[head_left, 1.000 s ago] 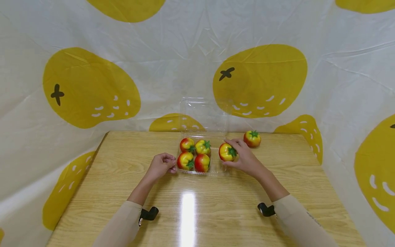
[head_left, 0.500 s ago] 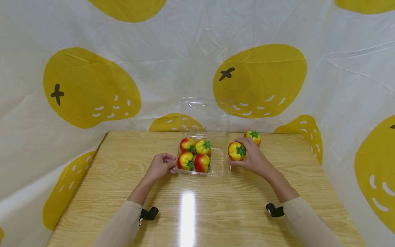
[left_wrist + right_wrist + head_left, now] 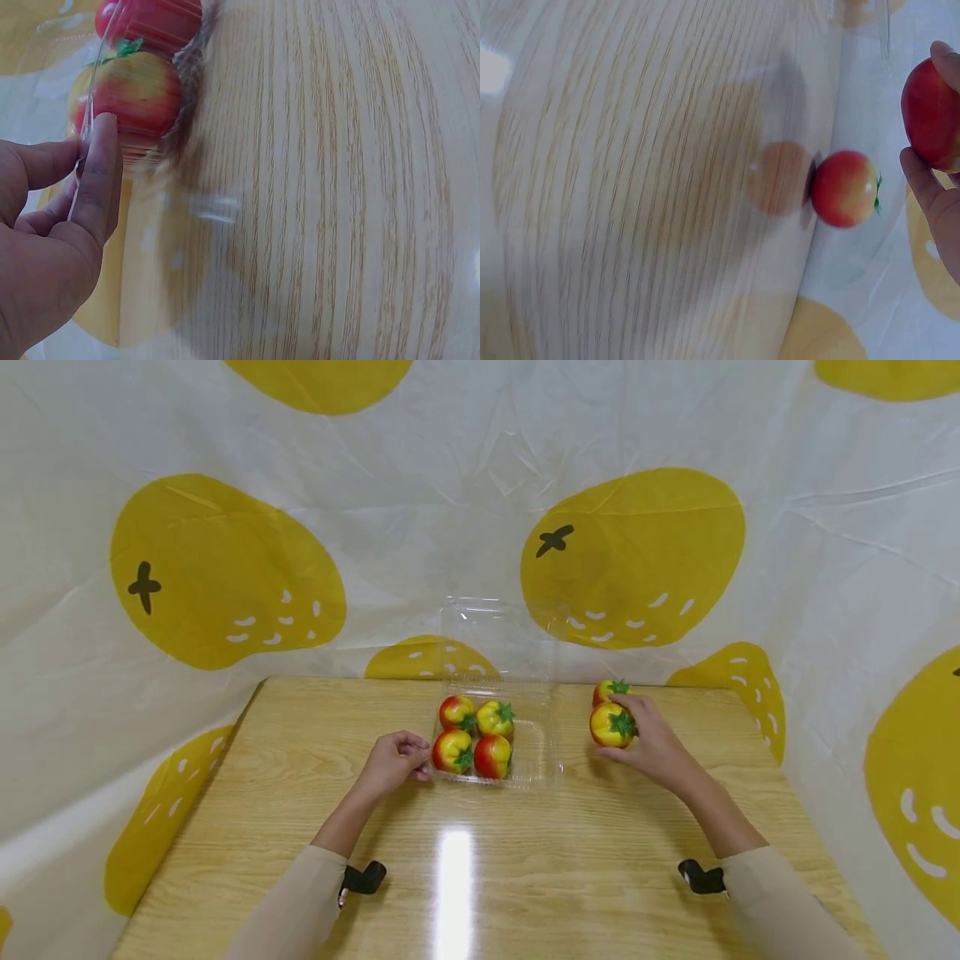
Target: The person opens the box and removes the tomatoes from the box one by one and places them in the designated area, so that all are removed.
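Observation:
My left hand pinches the left rim of a clear plastic clamshell box; in the left wrist view its thumb and fingers close on the thin edge. Several red-and-yellow tomatoes with green star-shaped tops sit in the box's left part, among them a front-left tomato and a front-right tomato. To the right of the box, my right hand grips another tomato, held above the table in the right wrist view. Just behind it one more tomato rests on the table, partly hidden in the head view.
The box's transparent lid stands raised at the back against the curtain. A wooden table lies beneath everything. Its back edge meets a white curtain printed with big yellow fruits.
My right hand has carried its tomato rightward, from over the box's right part to in front of the loose tomato. The left hand stays at the box rim.

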### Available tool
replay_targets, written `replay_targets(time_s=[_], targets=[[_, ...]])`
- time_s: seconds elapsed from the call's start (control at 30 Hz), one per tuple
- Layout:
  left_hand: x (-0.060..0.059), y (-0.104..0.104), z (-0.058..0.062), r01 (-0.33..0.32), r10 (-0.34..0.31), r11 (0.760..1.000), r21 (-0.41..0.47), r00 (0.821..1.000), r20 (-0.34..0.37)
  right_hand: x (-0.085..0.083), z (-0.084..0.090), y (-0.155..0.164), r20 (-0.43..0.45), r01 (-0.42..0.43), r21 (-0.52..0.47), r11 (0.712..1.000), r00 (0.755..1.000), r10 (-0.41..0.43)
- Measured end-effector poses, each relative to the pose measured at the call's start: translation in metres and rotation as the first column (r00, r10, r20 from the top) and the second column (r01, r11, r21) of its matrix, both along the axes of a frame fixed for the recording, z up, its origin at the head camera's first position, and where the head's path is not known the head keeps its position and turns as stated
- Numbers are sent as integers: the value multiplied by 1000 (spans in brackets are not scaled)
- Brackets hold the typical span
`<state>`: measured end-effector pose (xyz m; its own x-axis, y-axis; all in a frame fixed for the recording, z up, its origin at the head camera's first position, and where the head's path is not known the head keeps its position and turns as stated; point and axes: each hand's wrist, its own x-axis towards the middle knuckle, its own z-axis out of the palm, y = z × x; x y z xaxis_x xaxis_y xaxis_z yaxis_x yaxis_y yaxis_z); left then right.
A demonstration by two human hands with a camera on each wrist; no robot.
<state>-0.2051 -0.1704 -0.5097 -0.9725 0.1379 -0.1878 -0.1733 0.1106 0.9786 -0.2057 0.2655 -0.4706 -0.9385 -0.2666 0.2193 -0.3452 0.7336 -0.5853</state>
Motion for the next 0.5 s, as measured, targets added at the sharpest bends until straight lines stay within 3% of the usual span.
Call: replay_targets(time_s=[0.2, 0.5], targets=[[-1, 1, -1, -10, 10, 1000, -5, 1000, 23, 1, 3, 21, -5, 34, 15, 999, 999, -34], [-1, 1, 0, -9, 10, 1000, -17, 1000, 14, -5, 14, 53, 67, 136, 1, 991, 989, -135]])
